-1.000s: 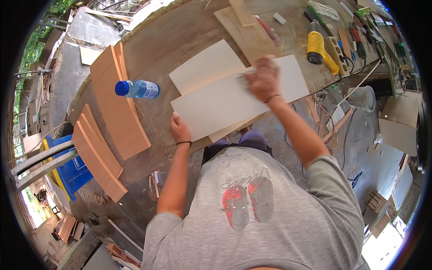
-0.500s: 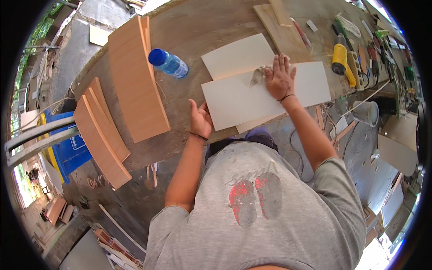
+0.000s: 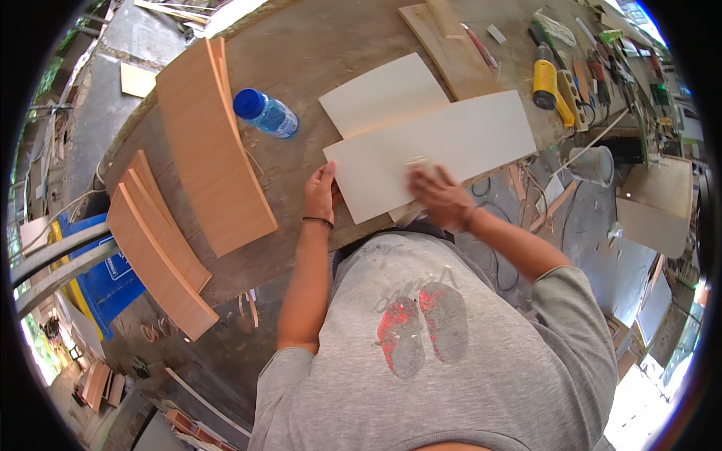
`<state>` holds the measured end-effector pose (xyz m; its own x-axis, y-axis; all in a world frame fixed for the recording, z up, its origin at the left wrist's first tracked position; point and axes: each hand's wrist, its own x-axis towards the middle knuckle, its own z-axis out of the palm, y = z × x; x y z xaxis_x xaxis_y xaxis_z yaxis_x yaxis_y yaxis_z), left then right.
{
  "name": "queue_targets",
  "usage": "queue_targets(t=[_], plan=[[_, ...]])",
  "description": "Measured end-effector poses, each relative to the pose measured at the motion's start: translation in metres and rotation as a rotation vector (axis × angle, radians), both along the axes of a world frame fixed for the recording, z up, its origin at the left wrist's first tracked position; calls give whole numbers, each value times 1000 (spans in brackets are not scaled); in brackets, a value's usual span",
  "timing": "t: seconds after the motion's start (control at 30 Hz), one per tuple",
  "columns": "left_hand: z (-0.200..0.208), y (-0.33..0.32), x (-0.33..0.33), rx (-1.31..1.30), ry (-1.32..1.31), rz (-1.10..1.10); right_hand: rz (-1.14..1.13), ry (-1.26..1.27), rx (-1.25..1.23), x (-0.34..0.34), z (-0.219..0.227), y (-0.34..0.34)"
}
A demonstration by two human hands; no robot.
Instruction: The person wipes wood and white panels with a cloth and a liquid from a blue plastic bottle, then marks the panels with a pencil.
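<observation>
A long white board (image 3: 481, 128) lies slantwise across the table before me, overlapping a second white board (image 3: 387, 90) behind it. My left hand (image 3: 320, 197) grips the front board's left end, thumb along the edge and the other fingers partly hidden. Over the same board's near edge is my right hand (image 3: 440, 199), smeared by motion. A pale rag (image 3: 415, 161) shows at its fingertips, mostly covered by the hand. Part of another light panel peeks out under the front board's near side.
Left of the boards stand a blue-capped bottle (image 3: 265, 113) and wood-coloured panels (image 3: 214, 158). More curved panels (image 3: 162, 255) lie at the table's left end, by a blue bin (image 3: 113, 274). At right are a yellow power tool (image 3: 544, 84), a power strip (image 3: 570, 94) and planks (image 3: 451, 60).
My right hand has swept with the rag from the board's upper middle toward its near edge. My left thumb has come onto the board's left edge. The whole view has shifted slightly.
</observation>
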<state>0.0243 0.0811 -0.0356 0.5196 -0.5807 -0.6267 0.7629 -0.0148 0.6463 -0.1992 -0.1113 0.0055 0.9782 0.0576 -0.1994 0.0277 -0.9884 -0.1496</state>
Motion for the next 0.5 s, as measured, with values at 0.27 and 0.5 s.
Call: queue_targets(t=[0.27,0.5], plan=[[-22,-9,-1,155,-358,35,-64,-97,-28,-1,-8,31],[-8,-10,1,168,-392,42,-45,-216,-102,-17,-3,3]])
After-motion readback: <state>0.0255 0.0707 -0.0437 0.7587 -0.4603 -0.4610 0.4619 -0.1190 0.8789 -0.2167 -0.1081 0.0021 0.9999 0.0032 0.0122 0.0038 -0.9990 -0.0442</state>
